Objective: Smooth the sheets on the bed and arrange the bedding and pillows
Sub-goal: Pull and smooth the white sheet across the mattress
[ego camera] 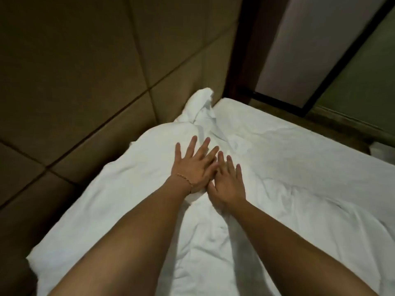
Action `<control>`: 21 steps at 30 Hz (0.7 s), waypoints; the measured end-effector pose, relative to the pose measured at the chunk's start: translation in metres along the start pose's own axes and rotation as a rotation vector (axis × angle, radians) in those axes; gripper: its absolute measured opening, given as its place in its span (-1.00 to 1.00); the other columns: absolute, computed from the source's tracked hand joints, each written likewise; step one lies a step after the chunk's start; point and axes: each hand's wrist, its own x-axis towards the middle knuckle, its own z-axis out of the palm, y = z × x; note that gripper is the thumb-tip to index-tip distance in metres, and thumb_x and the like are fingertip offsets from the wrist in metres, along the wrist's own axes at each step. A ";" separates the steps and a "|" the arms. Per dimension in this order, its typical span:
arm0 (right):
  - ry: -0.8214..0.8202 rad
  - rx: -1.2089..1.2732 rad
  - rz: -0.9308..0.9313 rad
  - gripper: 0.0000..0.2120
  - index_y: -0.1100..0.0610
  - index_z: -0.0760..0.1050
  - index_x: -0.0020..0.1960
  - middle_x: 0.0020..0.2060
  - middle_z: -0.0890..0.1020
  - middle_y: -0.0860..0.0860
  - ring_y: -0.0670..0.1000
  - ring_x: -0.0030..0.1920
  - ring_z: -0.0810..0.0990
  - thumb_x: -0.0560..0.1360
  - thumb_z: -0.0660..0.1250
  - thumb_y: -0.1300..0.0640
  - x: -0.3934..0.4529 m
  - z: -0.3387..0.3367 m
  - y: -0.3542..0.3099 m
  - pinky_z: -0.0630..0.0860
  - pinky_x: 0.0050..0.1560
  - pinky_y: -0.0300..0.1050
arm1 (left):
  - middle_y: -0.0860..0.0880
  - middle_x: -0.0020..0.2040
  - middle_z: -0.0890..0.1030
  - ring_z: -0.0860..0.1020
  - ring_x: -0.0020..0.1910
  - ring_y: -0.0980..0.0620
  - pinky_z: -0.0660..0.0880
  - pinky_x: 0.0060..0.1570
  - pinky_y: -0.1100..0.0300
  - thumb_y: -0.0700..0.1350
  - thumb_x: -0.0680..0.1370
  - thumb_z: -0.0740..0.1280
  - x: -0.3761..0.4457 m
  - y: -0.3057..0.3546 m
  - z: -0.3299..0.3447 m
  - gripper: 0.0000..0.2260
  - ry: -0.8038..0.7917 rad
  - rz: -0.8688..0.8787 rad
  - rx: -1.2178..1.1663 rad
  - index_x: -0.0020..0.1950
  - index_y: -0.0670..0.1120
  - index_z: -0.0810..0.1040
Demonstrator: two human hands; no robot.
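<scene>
Bed [299, 189] cut off at bottom and right edges.

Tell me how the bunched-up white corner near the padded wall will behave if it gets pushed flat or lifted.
The bunched corner looks like thin, creased fabric, so it would probably flop and drape rather than hold shape. It likely weighs little. Pushed by the flat left hand and right hand, it may slide and re-wrinkle over the sheet.

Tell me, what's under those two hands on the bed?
Both the left hand and right hand lie flat, fingers spread, on wrinkled white bedding. Whatever lies beneath that white fabric, pillow or mattress, is covered and cannot be seen.
</scene>
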 end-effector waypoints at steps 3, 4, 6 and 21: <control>-0.018 0.050 0.118 -0.38 -0.14 -0.25 0.59 0.59 -0.23 -0.05 0.05 0.58 -0.28 0.58 -0.30 -0.31 -0.032 0.035 0.034 -0.24 0.54 0.16 | 0.09 0.62 -0.25 -0.40 0.55 -0.11 -0.36 0.40 -0.36 0.33 0.60 -0.28 -0.001 0.011 0.041 -0.43 -0.078 0.010 0.164 0.61 0.23 -0.17; -0.028 0.040 0.158 -0.36 -0.16 -0.23 0.59 0.59 -0.22 -0.07 0.06 0.58 -0.25 0.57 -0.31 -0.35 -0.041 0.049 0.047 -0.24 0.54 0.16 | 0.09 0.62 -0.24 -0.39 0.55 -0.11 -0.36 0.39 -0.36 0.35 0.58 -0.28 -0.003 0.007 0.052 -0.40 -0.083 -0.004 0.218 0.61 0.23 -0.15; -0.069 0.006 0.244 -0.34 -0.19 -0.22 0.59 0.59 -0.19 -0.08 0.07 0.59 -0.21 0.55 -0.29 -0.39 -0.057 0.069 0.076 -0.27 0.53 0.15 | 0.09 0.62 -0.25 -0.37 0.56 -0.11 -0.37 0.38 -0.37 0.40 0.55 -0.27 -0.004 -0.011 0.064 -0.36 -0.073 -0.068 0.283 0.61 0.23 -0.16; -0.009 0.077 0.320 -0.39 -0.09 0.14 0.58 0.58 0.14 0.00 0.12 0.57 0.10 0.61 -0.14 -0.30 -0.174 0.094 0.154 0.03 0.51 0.25 | 0.05 0.62 -0.29 -0.36 0.56 -0.15 -0.17 0.42 -0.42 0.33 0.62 -0.15 -0.056 0.152 0.115 -0.41 -0.073 0.088 0.087 0.61 0.20 -0.20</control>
